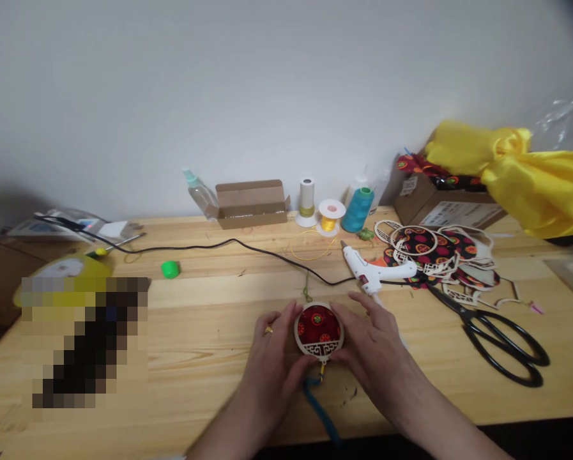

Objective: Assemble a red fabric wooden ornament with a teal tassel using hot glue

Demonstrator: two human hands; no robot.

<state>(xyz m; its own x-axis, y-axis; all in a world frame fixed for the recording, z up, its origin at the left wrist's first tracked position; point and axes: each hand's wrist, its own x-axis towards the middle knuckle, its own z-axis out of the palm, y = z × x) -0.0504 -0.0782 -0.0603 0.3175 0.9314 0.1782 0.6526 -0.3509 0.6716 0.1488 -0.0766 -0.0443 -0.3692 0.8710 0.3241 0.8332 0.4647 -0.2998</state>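
A round pendant (319, 327) with a pale wooden rim, dark red patterned fabric and fretwork along its lower part is between my hands near the table's front edge. My left hand (273, 348) grips its left rim with thumb and fingers; a ring shows on one finger. My right hand (373, 342) grips the right rim, thumb low and fingers above. A green cord (307, 287) runs from the pendant's top. Below it hangs a teal tassel (322, 410) on a yellow piece. Beyond my right hand lies a white glue gun (377, 271).
Black scissors (494, 338) and a pile of fabric-covered frames (439, 255) lie to the right. Thread spools (358, 209), a small open box (252, 207) and a spray bottle (200, 195) stand along the wall. A black cable (267, 253) crosses the table. A green cap (170, 269) sits left.
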